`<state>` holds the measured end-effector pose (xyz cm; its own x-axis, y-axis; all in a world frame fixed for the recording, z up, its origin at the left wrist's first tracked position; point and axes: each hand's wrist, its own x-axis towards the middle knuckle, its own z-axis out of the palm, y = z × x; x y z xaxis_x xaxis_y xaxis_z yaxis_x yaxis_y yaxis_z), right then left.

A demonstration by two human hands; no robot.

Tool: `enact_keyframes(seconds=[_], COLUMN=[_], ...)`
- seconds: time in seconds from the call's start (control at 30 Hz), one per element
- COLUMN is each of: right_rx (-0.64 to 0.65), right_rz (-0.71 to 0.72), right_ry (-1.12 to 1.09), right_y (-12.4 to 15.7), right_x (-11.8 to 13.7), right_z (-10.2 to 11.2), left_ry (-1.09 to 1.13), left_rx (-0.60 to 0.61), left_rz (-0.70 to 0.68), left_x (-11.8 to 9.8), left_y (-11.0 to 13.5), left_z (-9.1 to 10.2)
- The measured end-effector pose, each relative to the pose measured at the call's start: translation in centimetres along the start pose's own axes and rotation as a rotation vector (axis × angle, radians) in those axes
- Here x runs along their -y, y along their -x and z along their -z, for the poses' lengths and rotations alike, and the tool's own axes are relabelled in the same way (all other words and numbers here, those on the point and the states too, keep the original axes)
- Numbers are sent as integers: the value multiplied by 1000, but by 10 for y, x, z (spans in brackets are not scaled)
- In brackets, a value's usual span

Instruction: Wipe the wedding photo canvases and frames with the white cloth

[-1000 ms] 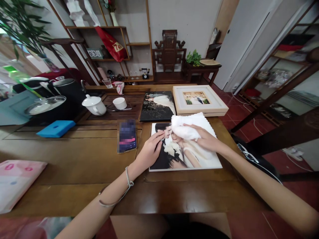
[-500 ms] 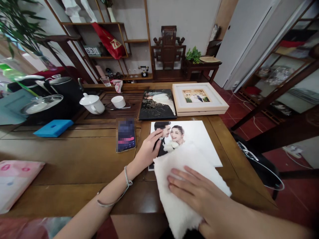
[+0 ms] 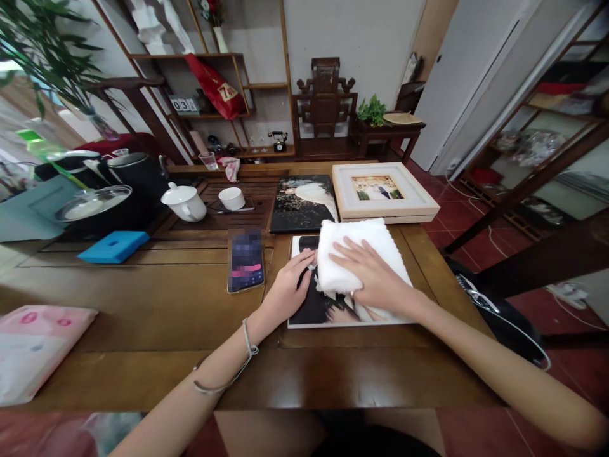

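A photo panel (image 3: 309, 311) with a couple's portrait lies flat on the wooden table, much of it covered. My left hand (image 3: 289, 282) rests on its left part, fingers stretched out and lying on the surface. A folded white towel (image 3: 387, 244) lies over the panel's upper and middle part. My right hand (image 3: 368, 270) holds the towel against the panel from above, fingers spread across it. The towel hides the faces and most of the white right side.
Behind the panel lie a dark photo panel (image 3: 303, 203) and a pale wooden picture frame (image 3: 385, 190). A phone (image 3: 246, 261) lies left of my left hand. Farther left are a white lidded cup (image 3: 184, 202), a blue box (image 3: 113, 246) and a tissue pack (image 3: 42, 349).
My right hand has carried the towel forward from the table's near edge onto the panel's upper part. The near edge of the panel now shows. My left hand stays on the panel's left side.
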<state>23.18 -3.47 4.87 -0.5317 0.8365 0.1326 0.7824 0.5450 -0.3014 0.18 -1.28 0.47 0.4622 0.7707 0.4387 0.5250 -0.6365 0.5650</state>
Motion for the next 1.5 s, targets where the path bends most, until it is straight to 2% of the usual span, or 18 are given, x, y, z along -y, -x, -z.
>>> enact_keyframes(seconds=[0.17, 0.27, 0.37, 0.5, 0.6, 0.67, 0.73, 0.87, 0.97, 1.03, 1.1, 1.23, 1.3, 1.4, 1.5], right_rx=[140, 162, 117, 13, -35, -35, -4, 133, 193, 209, 188, 20, -42, -87, -102], right_rz=[182, 205, 172, 51, -22, -23, 12, 123, 177, 186, 167, 42, -18, -77, -92], right_ry=[-56, -118, -144, -39, 38, 63, 67, 35, -3, -31, -43, 20, 61, 83, 116], right_y=[51, 66, 57, 19, -3, -6, 3, 46, 70, 70, 59, 28, 23, 39, 72], right_x=[36, 34, 12, -20, -26, -19, -4, 37, 52, 46, 28, -20, -41, -61, -57], right_z=[2, 8, 11, 8, 3, 1, 1, 4, 7, 8, 8, 7, 8, 10, 11], left_ry=[19, 16, 4, -5, -4, -1, 2, -5, 3, 4, -6, -20, -24, -26, -27], left_rx=[15, 4, -7, -7, -19, -20, -13, 10, 9, 6, 7, -8, -13, -11, -19], left_rz=[-12, -14, -8, -14, -25, -24, -18, -3, -13, -20, -21, -37, -41, -39, -36], left_x=[-1, 1, 2, 3, 3, 2, 2, 1, 2, 2, 2, 3, 3, 4, 3], left_y=[0, 1, 2, 2, 2, 2, 2, 2, 2, 2, 2, 2, 2, 3, 3], left_z=[2, 0, -1, -3, -3, -2, -1, -1, 0, 0, 0, 0, -1, -1, -2])
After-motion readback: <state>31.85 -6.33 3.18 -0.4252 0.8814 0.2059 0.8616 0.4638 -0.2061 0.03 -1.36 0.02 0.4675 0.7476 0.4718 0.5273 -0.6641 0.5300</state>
